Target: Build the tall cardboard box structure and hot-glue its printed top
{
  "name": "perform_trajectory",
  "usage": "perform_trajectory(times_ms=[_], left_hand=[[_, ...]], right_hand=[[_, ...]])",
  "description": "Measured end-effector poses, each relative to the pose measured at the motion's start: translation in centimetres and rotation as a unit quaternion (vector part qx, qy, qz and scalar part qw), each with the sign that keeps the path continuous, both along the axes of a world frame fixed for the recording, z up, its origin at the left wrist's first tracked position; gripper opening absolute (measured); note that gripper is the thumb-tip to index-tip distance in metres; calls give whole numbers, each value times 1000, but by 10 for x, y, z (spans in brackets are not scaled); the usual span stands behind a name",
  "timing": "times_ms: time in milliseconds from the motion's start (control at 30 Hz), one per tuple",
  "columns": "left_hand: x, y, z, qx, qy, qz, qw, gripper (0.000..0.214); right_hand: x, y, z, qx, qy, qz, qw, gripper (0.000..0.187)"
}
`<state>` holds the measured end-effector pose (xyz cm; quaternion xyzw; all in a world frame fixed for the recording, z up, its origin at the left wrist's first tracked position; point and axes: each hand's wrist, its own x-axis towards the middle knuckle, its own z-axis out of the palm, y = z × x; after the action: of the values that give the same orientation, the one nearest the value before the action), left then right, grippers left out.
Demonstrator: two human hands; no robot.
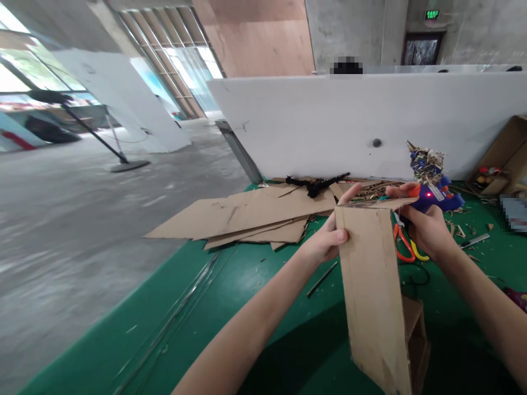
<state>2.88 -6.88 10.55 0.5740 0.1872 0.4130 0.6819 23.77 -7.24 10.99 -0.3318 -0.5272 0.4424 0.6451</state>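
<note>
My left hand [327,240] is clamping a cardboard box [368,269] that over-squeezing could crease, while what my right hand [432,229] is gripping looks unclear.

White partition panel [313,120] stands behind green tabletop [164,318], small dark round spot [376,143] on its face. Beyond it, lit green exit sign [432,15] above dark doorway [423,49] in concrete wall [354,27]; brown board [259,38] to left. Farther left, round-based pole stand [125,163] on grey floor [102,236]. Open carton [507,147] at right.
</note>
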Motion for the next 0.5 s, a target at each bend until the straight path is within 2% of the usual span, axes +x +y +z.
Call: perform_trajectory(times_ms=[100,167,267,333,433,500], left_hand=[[-10,4,11,97,29,86,991,127],[-18,8,18,202,60,164,964,118],[-29,14,22,381,130,252,880,108],[-32,18,19,467,171,288,819,101],[-32,24,13,539,226,314,749,96],[-29,26,10,563,252,315,721,96]], right_hand=[[6,5,4,7,13,-69,998,33],[12,7,8,13,22,-99,995,33],[21,5,15,22,19,-102,994,28],[24,2,17,26,-2,-86,996,23],[21,-1,17,24,-40,-73,996,22],[17,0,14,19,-54,-80,995,24]])
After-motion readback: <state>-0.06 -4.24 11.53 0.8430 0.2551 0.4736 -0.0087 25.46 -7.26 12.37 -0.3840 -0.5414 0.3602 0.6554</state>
